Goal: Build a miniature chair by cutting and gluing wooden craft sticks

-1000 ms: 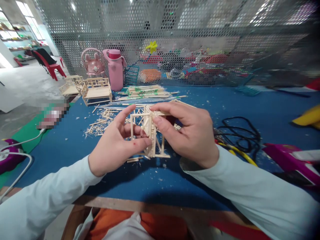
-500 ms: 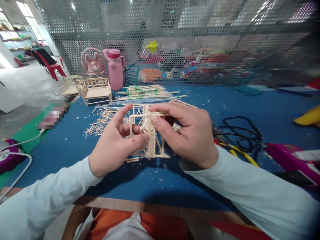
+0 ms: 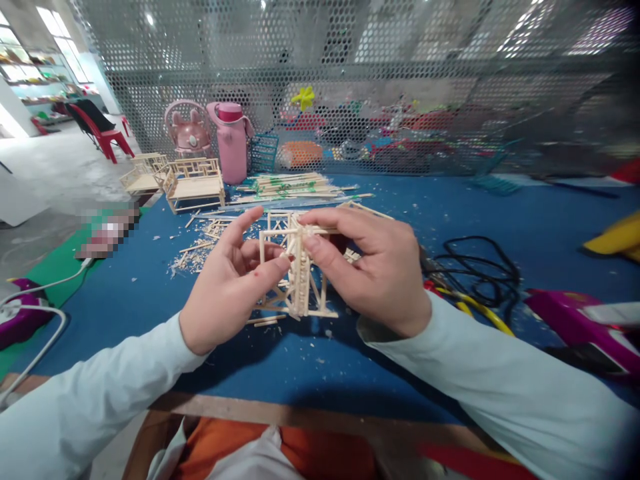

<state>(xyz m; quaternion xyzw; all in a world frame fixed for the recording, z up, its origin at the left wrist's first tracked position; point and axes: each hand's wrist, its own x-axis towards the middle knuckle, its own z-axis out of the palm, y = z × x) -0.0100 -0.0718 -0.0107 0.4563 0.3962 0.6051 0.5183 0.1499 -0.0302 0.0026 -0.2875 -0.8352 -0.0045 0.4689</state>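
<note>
Between my hands a small model frame of thin pale wooden sticks [image 3: 301, 283] stands over the blue tabletop, with square outlines and crossed braces. My right hand [image 3: 377, 267] pinches its upper bar near the middle upright between thumb and fingers. My left hand [image 3: 233, 283] reaches into the left side of the frame. Its thumb and a bent finger close together beside the middle upright, while the index finger points up and away. Whether a small loose stick sits in that pinch is too fine to tell.
Stick offcuts [image 3: 200, 250] and a bundle of sticks [image 3: 295, 185] lie behind. Finished miniature stick benches [image 3: 195, 183] stand back left beside a pink bottle [image 3: 233, 143]. To the right are a black cable [image 3: 475, 267], yellow-handled pliers [image 3: 483, 310] and a purple tool [image 3: 583, 327]. Perforated metal [image 3: 350, 80] rises behind.
My left thumb has drawn slightly up and left from the middle upright. My right hand keeps its pinch on the frame, which has hardly moved.
</note>
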